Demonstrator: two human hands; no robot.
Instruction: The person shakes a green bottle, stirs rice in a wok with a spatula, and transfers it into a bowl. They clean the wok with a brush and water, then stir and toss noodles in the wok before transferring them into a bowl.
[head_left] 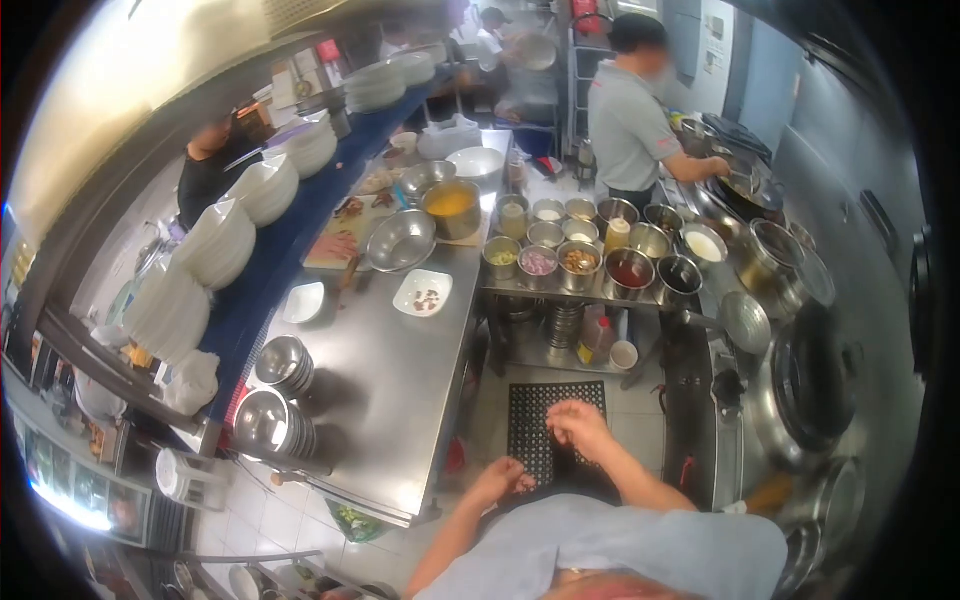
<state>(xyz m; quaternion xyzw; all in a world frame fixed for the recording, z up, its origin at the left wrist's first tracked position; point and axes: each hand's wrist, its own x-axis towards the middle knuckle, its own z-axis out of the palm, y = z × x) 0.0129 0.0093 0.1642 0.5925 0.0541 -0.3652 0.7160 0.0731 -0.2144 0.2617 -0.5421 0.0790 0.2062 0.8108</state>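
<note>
My left hand (508, 478) is held in the air in front of my body, its fingers loosely curled, with nothing visible in it. A little farther forward and to the right, my right hand (578, 425) hovers with bent fingers drawn together, and no object shows in it. Below both hands lies a black perforated rubber mat (530, 400) on the tiled floor. Neither hand touches a counter. The steel worktable (400, 400) is to the left of my left hand, and a stand of ingredient containers (578, 260) is ahead.
On the worktable stand a white square dish with small brown pieces (423, 293), steel bowls (270, 420) and a pot of orange liquid (452, 205). A person's hand (335, 245) rests on a cutting board. A co-worker (630, 120) stands at the stove; stacked white bowls (215, 245) line the shelf.
</note>
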